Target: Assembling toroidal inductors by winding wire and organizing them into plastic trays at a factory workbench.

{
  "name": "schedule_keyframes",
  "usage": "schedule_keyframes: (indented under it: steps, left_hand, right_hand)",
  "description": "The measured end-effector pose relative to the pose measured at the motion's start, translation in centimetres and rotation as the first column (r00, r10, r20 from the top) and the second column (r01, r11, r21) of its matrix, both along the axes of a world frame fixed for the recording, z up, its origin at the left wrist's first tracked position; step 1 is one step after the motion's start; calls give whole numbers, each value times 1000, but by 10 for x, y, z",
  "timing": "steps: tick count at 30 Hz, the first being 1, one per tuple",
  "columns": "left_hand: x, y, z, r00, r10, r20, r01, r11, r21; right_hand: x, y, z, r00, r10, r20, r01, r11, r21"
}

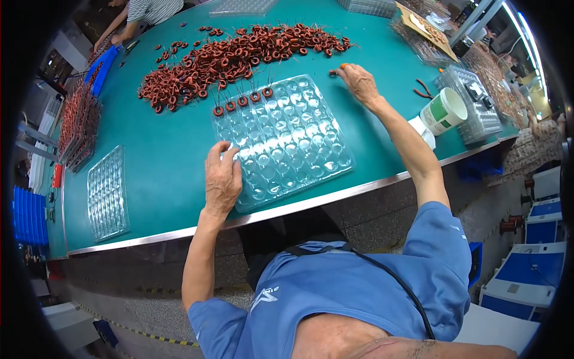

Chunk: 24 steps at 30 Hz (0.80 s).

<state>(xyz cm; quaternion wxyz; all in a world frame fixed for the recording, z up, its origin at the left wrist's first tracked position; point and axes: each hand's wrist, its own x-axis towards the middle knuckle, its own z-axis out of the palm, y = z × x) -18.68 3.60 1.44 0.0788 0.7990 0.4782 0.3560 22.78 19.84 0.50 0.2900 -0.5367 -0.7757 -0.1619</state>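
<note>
A clear plastic tray [281, 140] with rows of round pockets lies in front of me. Several reddish-brown ring coils [243, 102] with upright wire leads sit along its far row. My left hand [222, 179] has its bent fingers on the tray's left edge, gripping it. To the right of the tray, my right hand [357, 82] pinches a small dark ring coil [333, 73] just above the table; an orange cover [344, 66] shows on one fingertip. Beyond the tray spreads a large heap of loose ring coils [239, 57].
Another clear tray [107, 194] lies at left, near stacked coil-filled trays [79, 125] and a blue bin [104, 69]. At right are red-handled pliers [423, 90], a white-green bucket [443, 112] and stacked clear trays [472, 105]. A person [149, 11] works at the far left.
</note>
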Motion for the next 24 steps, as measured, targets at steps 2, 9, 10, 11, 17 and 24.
schedule_keyframes:
  steps: [2,9,10,11,17,24]
  left_hand:
    - [12,-2,13,999,-34,-4,34,996,77]
    - [54,-8,45,954,-168,248,173,985,0]
    - [62,-7,47,931,-198,307,215,976,-21]
    - [69,-7,47,926,-159,342,226,960,-167]
    - [135,2,61,660,-152,735,592,707,-386]
    - [141,0,51,423,98,901,679,625,-386]
  right_hand:
    - [3,-8,4,997,1,-81,5,997,78]
    - [5,-36,35,890,-69,-450,73,997,-7]
    - [0,-43,43,889,-70,-452,76,997,-4]
    - [-13,-54,55,800,-24,-600,-38,995,-89]
    - [-78,-133,86,544,79,-836,-540,795,-276]
    - [-90,-158,89,658,293,-693,-524,840,-143]
